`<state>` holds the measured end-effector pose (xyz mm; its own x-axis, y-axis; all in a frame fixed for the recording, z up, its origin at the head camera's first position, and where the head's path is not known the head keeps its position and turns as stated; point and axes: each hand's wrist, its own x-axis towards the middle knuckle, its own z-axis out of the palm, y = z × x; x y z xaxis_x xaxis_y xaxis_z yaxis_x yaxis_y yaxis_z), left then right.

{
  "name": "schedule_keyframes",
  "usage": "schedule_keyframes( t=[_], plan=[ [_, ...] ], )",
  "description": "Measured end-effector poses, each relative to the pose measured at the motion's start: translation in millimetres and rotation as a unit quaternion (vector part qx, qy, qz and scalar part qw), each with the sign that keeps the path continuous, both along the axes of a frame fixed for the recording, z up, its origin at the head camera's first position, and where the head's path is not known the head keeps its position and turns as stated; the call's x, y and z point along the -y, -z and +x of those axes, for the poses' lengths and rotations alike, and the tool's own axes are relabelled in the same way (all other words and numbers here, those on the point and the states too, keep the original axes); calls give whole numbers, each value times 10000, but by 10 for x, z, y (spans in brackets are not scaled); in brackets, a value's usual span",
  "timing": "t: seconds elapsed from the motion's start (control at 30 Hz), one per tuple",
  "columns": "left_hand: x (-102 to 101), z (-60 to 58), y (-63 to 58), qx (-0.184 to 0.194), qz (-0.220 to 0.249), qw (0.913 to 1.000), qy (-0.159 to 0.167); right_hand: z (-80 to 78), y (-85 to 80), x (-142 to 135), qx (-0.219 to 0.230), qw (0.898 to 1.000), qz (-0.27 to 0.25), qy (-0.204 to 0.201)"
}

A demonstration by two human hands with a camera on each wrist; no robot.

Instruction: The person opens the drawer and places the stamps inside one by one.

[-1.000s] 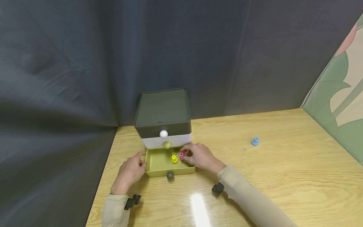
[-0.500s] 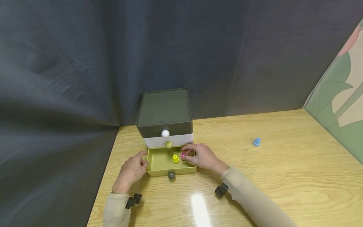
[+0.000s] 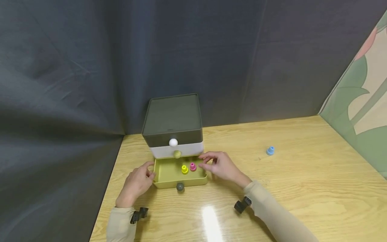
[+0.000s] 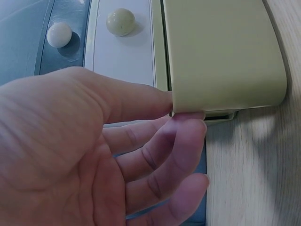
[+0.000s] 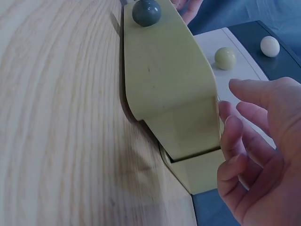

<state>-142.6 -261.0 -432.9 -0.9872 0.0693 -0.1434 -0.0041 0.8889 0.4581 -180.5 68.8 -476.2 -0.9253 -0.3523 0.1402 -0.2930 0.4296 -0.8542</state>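
Note:
Two small stepped, peg-like pieces stand upright in the pulled-out bottom drawer (image 3: pixel 193 182) in the head view: a yellow one (image 3: pixel 184 170) and, just right of it, a pink one (image 3: pixel 192 167). My left hand (image 3: pixel 136 183) holds the drawer's left wall; in the left wrist view its thumb and fingers (image 4: pixel 188 141) meet at the olive drawer's edge. Over the drawer's right wall hovers my right hand (image 3: pixel 222 166), thumb and fingers parted with nothing between them. The right wrist view shows these relaxed fingers (image 5: pixel 230 136) beside the drawer; the drawer's inside is hidden there.
The drawer belongs to a small stacked cabinet (image 3: pixel 173 114) with a dark top, standing against a dark curtain (image 3: pixel 193 60). A blue piece (image 3: pixel 270 151) stands on the wooden table (image 3: pixel 302 188) to the right. A grey knob (image 3: pixel 180 187) juts from the drawer front.
My right hand has let go of the pink piece and drawn back to the right, with its fingers spread apart. The pink piece stays beside the yellow one. My left hand keeps its place.

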Motion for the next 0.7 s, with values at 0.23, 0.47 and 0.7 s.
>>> schedule_keyframes(
  t=[0.23, 0.47, 0.7],
  plan=[
    [6, -4, -17, -18, -12, 10000, 7, 23, -6, -166, -131, 9988, 181, 437],
    [-21, -23, -6, -48, -105, 9999, 78, 28, -4, -388, -305, 9964, 287, 732],
    [-85, -62, -16, -72, -28, 9998, 157, 60, 14, -625, -222, 9933, 467, 1036]
  ],
)
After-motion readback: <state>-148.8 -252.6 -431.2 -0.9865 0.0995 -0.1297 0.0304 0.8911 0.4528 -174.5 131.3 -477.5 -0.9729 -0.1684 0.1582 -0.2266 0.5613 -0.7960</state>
